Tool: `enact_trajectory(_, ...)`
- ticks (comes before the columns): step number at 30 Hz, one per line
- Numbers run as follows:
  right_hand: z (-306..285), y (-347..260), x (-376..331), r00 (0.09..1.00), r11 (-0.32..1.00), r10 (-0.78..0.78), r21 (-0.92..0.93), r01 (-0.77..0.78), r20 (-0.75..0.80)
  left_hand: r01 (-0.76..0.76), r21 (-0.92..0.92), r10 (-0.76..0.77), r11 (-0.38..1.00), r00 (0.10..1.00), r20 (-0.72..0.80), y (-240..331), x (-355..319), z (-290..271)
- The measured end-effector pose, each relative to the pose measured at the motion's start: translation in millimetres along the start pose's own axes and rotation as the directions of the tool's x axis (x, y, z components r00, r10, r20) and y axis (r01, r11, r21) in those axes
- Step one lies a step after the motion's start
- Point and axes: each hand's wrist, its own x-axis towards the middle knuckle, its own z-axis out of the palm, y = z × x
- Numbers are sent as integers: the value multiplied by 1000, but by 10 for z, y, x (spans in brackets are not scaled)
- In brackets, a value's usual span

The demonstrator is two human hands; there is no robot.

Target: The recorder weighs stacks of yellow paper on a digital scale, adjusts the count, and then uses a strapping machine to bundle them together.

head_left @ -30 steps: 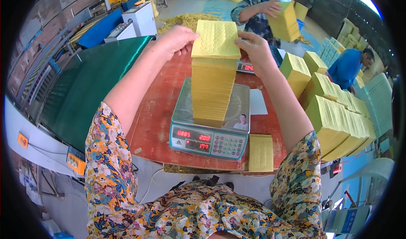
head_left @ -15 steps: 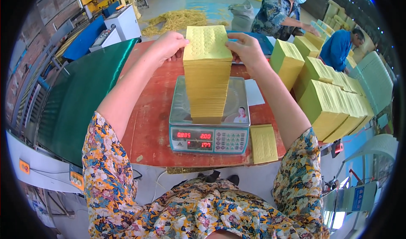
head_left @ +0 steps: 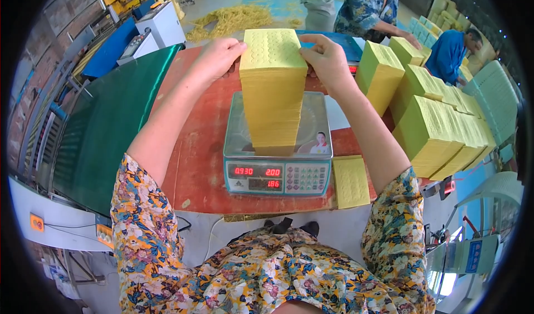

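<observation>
A tall stack of yellow embossed paper sheets [head_left: 272, 100] stands upright on the tray of a digital scale [head_left: 278, 172] with a lit red display. At the stack's top left edge is my left hand [head_left: 218, 58], its thumb against the paper and its other fingers curled. My right hand [head_left: 327, 61] pinches at the top right edge, thumb and forefinger by the corner. The far sides of both hands' fingers are partly hidden. Beside the scale, to the right, lies a thin yellow pile [head_left: 351, 182] of the same embossed paper.
The red tabletop [head_left: 194, 147] carries several more yellow stacks [head_left: 431, 128] at the right. A green sheet-covered surface [head_left: 105, 130] adjoins on the left. Beyond the table, two people [head_left: 367, 11] work at the far right. Yellow scraps [head_left: 231, 25] lie on the floor.
The stack's sides look straighter and its sheets lie closer together. The scale's lit digits have changed. Both hands stay at the stack's top edges. The view has shifted slightly.
</observation>
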Motion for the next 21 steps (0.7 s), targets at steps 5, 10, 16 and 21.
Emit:
enact_trajectory(5, -198, -27, -521, 993, 960, 103, 269, -82, -62, 17, -234, -92, 972, 945, -314, -274, -565, 82)
enact_trajectory(10, -569, 556, -1371, 965, 957, 199, 246, -154, -172, 173, -400, -327, 900, 875, -357, -1324, -1630, 323)
enact_trajectory(16, -859, 1087, -2268, 859, 870, 467, 283, -404, -208, 458, -532, -665, 712, 683, -301, -1934, -3140, 1087)
enact_trajectory(21, -744, 1284, -2780, 775, 735, 625, 403, -545, -91, 479, -636, -767, 604, 566, -302, -1666, -3413, 1441)
